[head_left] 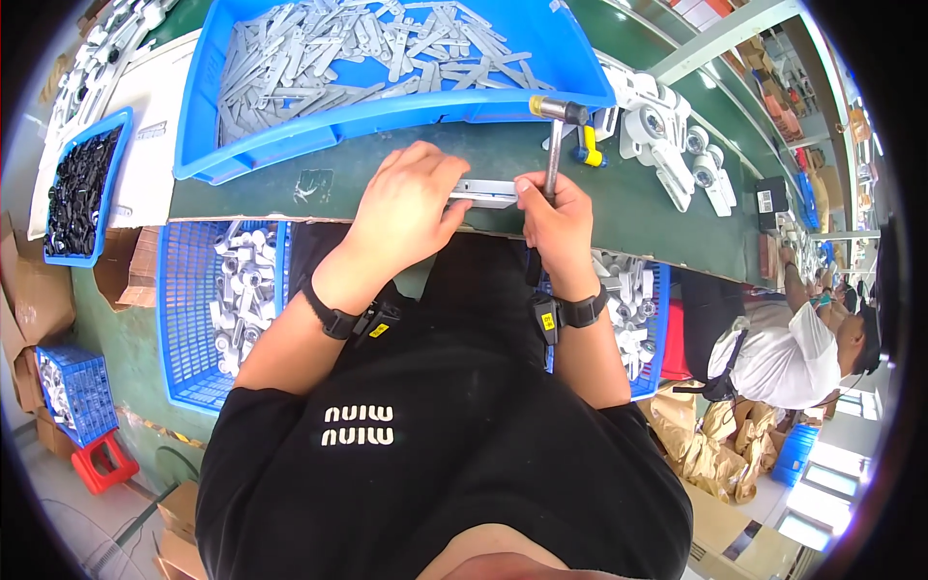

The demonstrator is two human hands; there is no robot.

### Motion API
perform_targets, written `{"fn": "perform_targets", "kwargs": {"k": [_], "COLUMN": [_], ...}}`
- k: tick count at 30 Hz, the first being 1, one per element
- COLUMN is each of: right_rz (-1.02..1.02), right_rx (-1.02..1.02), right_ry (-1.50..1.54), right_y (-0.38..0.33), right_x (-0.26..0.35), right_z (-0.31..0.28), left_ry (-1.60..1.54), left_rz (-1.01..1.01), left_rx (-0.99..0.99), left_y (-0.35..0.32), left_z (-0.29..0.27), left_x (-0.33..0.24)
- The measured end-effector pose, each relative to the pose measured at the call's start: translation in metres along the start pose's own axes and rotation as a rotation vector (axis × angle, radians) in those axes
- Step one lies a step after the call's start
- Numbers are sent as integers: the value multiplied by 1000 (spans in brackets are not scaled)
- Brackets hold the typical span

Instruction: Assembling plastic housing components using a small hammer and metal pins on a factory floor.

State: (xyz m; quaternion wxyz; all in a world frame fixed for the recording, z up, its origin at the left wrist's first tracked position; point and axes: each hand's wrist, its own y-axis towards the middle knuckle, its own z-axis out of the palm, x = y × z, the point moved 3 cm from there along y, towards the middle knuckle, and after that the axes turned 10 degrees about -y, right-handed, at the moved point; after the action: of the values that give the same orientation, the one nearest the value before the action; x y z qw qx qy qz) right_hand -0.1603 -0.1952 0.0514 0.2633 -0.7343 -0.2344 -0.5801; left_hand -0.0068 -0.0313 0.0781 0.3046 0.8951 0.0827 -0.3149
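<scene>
My left hand (404, 201) pinches the left end of a short grey metal bar (488, 189) at the near edge of the green workbench (261, 201). At the bar's right end, the thumb of my right hand (563, 220) presses on it. That same hand is closed round the handle of a small mallet (558, 110), whose yellow and black head points up and away from me. Just beyond the bar stands a large blue bin (387, 108) of flat grey metal strips (387, 43). Part of the bar is hidden by my fingers.
White fittings (667, 135) and a yellow-and-black item (590, 147) lie right on the bench. A blue tray (121, 145) of black parts is left. Blue baskets (188, 319) of white parts flank my lap. Another person (783, 358) sits at far right; a red stool (104, 464) stands lower left.
</scene>
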Motion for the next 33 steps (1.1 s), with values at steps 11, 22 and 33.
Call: {"fn": "perform_targets", "kwargs": {"k": [11, 22, 33], "right_rz": [-84, -178, -187], "right_rx": [-30, -55, 22], "right_ry": [-258, -454, -482], "right_y": [0, 1, 7], "right_x": [2, -7, -4], "right_z": [0, 1, -1], "left_ry": [-70, 45, 198], "left_rz": [119, 150, 87], "left_rx": [-98, -25, -3], "left_y": [-4, -3, 4], "left_z": [3, 6, 27], "left_x": [13, 8, -16]}}
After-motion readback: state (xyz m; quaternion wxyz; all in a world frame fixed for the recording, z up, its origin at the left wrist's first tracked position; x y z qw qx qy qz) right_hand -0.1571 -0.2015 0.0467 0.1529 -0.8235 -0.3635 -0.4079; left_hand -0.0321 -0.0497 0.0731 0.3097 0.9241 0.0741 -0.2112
